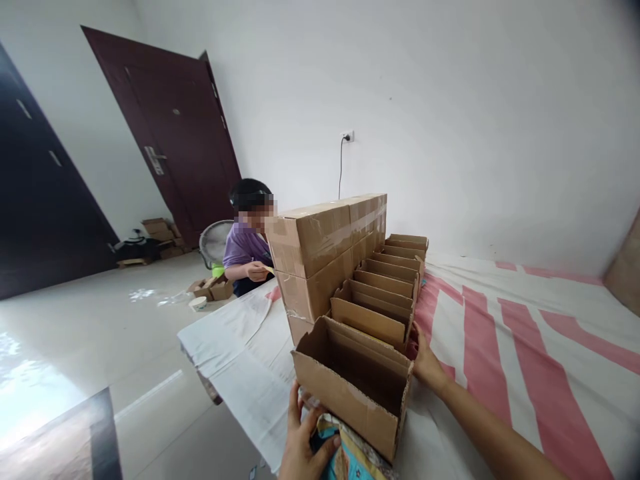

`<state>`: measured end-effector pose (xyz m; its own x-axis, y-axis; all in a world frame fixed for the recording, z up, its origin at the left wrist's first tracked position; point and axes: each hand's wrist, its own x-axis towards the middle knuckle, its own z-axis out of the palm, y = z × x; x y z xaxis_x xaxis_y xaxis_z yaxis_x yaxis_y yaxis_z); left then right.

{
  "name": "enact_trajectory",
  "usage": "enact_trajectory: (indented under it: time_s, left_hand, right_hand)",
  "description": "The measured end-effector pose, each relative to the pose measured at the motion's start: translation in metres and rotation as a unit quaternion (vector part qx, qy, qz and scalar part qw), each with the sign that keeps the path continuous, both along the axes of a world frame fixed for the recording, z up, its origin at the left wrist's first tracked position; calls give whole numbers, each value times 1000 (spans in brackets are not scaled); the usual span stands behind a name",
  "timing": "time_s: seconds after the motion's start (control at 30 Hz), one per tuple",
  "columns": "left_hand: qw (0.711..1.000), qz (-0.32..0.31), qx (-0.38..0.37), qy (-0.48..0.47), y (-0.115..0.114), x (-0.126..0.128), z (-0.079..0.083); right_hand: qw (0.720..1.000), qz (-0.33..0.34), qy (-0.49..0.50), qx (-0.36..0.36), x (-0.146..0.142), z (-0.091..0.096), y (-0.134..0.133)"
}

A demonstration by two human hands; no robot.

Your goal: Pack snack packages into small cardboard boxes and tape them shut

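Observation:
An open-topped cardboard box [345,403] stands nearest me at the end of a row. My left hand [303,433] is at its left front corner, fingers spread and thumb apart, beside a blue and yellow patterned cloth [357,460]. My right hand [425,357] reaches to the row's right side, near the gap between this box and the open box [367,321] behind it. Its fingers are extended, and the tips are partly hidden by cardboard. The inside of the nearest box shows bare brown cardboard.
Taped closed cartons [325,243] are stacked left of the row. A red-and-white striped sheet [480,327] covers the surface. Beyond the cartons a person in a purple top [243,247] sits holding something small and yellow. Small boxes [213,288] and a white bowl [198,304] are on the floor.

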<state>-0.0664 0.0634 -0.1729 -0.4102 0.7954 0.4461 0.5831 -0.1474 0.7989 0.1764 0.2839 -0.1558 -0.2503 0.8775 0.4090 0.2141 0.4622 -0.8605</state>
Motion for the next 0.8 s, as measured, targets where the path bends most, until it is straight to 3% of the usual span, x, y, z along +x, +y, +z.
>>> enact_trajectory:
  time_s: [0.1, 0.27, 0.57, 0.8]
  left_hand:
    - [1000, 1, -9, -2, 3, -4, -3]
    - [996, -59, -56, 30, 10, -12, -5]
    - [999, -20, 26, 26, 38, 10, -11]
    - [997, -57, -39, -27, 51, 12, 7]
  right_hand:
    - [1000, 11, -13, -16, 3, 4, 0]
    - [1000, 14, 13, -25, 8, 2, 4]
    - [996, 32, 42, -78, 17, 20, 17]
    - [996, 26, 36, -78, 18, 32, 28]
